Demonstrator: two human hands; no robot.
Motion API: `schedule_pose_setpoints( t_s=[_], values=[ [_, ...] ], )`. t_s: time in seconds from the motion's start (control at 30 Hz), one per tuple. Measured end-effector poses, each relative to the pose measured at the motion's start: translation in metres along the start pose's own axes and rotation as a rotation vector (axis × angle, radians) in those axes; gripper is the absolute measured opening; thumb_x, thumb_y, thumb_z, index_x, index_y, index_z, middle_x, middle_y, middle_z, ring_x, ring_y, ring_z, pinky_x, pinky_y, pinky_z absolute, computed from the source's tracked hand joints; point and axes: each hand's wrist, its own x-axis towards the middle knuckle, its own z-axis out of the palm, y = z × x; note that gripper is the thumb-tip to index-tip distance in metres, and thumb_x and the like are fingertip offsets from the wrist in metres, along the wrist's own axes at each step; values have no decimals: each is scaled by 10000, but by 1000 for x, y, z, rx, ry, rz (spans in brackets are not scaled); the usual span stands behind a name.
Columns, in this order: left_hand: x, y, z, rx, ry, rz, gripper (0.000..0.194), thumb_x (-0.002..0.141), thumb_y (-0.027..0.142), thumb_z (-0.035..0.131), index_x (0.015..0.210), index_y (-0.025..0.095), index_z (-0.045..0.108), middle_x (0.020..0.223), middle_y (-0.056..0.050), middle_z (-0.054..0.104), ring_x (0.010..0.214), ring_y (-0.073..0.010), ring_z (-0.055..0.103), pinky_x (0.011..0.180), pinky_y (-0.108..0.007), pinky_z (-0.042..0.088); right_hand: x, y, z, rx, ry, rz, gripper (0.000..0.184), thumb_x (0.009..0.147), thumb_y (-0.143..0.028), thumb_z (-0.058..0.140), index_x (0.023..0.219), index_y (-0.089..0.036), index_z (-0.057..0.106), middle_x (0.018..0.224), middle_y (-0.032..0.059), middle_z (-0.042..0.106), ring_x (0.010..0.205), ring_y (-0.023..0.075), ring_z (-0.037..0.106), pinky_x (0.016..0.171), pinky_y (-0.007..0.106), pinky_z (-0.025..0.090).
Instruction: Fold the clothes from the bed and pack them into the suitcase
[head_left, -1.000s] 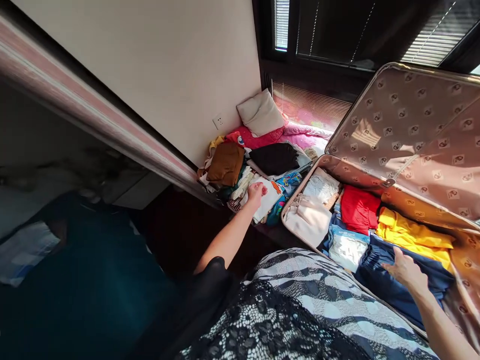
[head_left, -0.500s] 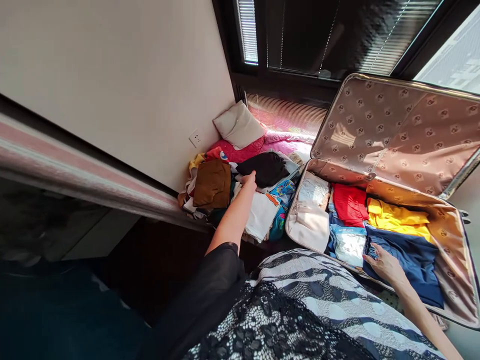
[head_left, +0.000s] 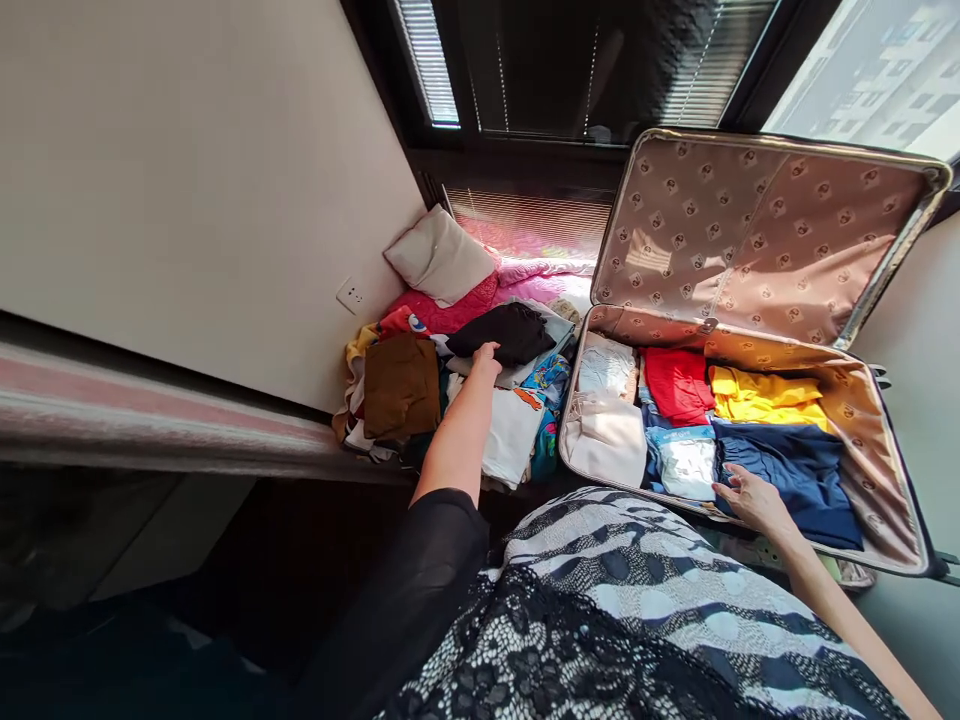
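My left hand (head_left: 487,360) is at the near edge of a folded black garment (head_left: 514,333), with its fingers closed on the cloth and partly hidden. The garment lies on a pile of clothes; a white shirt (head_left: 510,435) with an orange print and a folded brown garment (head_left: 403,385) are close by. Inside the open suitcase (head_left: 889,490), my right hand (head_left: 754,500) rests at the near left edge of folded navy clothing (head_left: 806,475), fingers apart. Beside it lies a white packet (head_left: 688,465) with a blue edge. Folded red (head_left: 677,385) and yellow clothes (head_left: 765,395) sit behind.
The suitcase lid (head_left: 750,235) stands raised against the window side. Whitish bundles (head_left: 604,435) fill the case's left end. A pale cushion (head_left: 442,255) leans near the wall (head_left: 187,180) on pink bedding (head_left: 465,305). A wall socket (head_left: 349,295) is left of it.
The view has shifted, so the scene sits further left in the picture. Both hands keep about the same places, left at the black garment and right at the navy clothing.
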Motion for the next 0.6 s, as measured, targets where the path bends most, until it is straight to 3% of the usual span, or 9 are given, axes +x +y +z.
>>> schedule_pose_setpoints(
  t_s=[0.1, 0.23, 0.37, 0.5, 0.6],
  values=[
    [-10, 15, 13, -37, -26, 40, 301, 708, 45, 766, 978, 169, 716, 815, -34, 710, 978, -247, 754, 938, -440, 656, 0, -4, -7, 24, 4, -4, 576, 898, -412, 595, 1364, -99, 719, 1235, 211, 800, 1187, 374, 776, 1029, 447, 604],
    [-36, 39, 32, -100, -125, 140, 320, 676, 76, 800, 988, 140, 763, 851, -50, 770, 973, -260, 784, 913, -402, 669, 4, -6, -15, 99, 77, -49, 520, 857, -411, 656, 1297, -149, 746, 1162, 179, 818, 1107, 362, 793, 1013, 462, 612],
    [-88, 50, 40, -176, -482, 314, 490, 617, 98, 837, 1103, 149, 801, 942, -56, 828, 1024, -291, 809, 948, -404, 661, 10, -21, -24, 370, 72, -135, 606, 797, -538, 731, 1284, -177, 745, 1110, 164, 816, 993, 347, 796, 981, 498, 625],
    [-155, 35, 42, -113, -788, 330, 584, 600, 174, 916, 1175, 175, 814, 1061, -72, 850, 1154, -330, 799, 1050, -426, 629, 16, -64, -31, 935, -115, -165, 878, 717, -773, 837, 1389, -235, 664, 1259, 169, 776, 1127, 349, 773, 1008, 513, 627],
    [-193, -1, 45, -2, -923, 172, 600, 550, 224, 949, 1136, 171, 833, 1043, -86, 855, 1152, -349, 798, 1068, -439, 621, 22, -98, -35, 1345, -308, -134, 853, 805, -908, 717, 1395, -297, 631, 1319, 157, 741, 1197, 336, 751, 1033, 541, 618]
  ],
)
